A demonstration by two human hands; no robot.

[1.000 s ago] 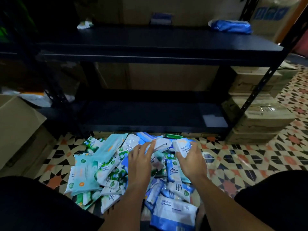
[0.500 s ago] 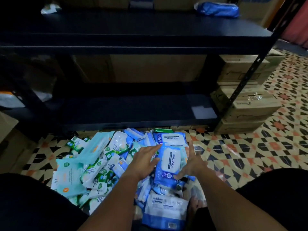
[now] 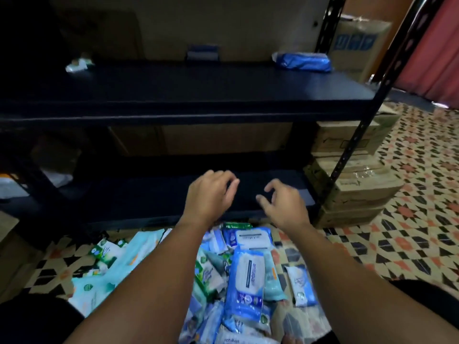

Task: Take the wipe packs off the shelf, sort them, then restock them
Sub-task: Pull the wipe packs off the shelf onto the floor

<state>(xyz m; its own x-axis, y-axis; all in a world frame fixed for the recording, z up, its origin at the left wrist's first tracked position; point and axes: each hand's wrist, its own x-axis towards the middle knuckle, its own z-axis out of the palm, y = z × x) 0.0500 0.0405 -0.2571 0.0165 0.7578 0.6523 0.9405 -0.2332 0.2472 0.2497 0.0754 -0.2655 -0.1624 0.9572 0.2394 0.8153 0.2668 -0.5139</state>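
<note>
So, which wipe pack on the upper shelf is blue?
The blue pack at the shelf's right end; the white-green pack lies at the left.

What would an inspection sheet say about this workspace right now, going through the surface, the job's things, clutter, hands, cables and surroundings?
Surface: patterned tile floor in front of a dark shelf unit.
Job's things: a heap of wipe packs on the floor; a blue pack and a small pale pack lie on the upper shelf.
Clutter: packs overlap in a loose, unsorted pile.
Hands: left hand and right hand raised in front of the lower shelf, fingers loosely curled, holding nothing.
Cables: nothing seen.
Surroundings: stacked cardboard boxes to the right of the shelf unit; another box behind.
</note>
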